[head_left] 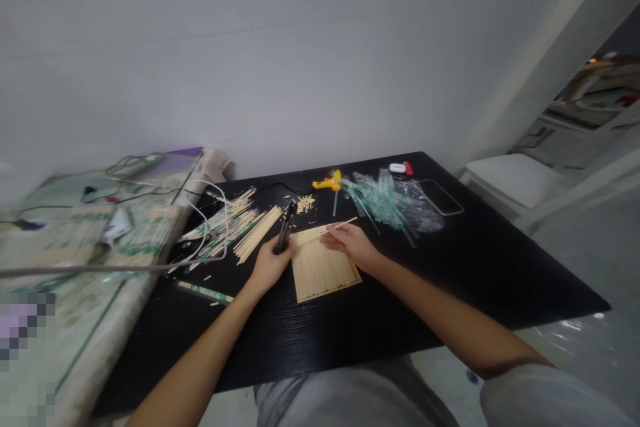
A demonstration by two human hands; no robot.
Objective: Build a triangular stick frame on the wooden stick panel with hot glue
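My left hand (271,265) is closed around a black hand tool (285,230) that looks like cutters or pliers, its far end pointing up and away from me. Between the fingers of my right hand (353,245) is a thin wooden stick (346,222), held over the far edge of a square panel of sticks (325,270). The panel lies flat on the black table (390,313), its sticks side by side. Just left of it, loose wooden sticks (257,233) are fanned out. Short cut pieces (305,203) form a small heap beyond the tool.
A yellow glue gun (327,181) lies at the back, near crumpled clear and green wrappers (383,203). A phone-like dark object (441,197) is at the right. Wrapped stick packs (206,291) and a white cable (226,220) lie left. A white stool (510,179) stands beyond the table.
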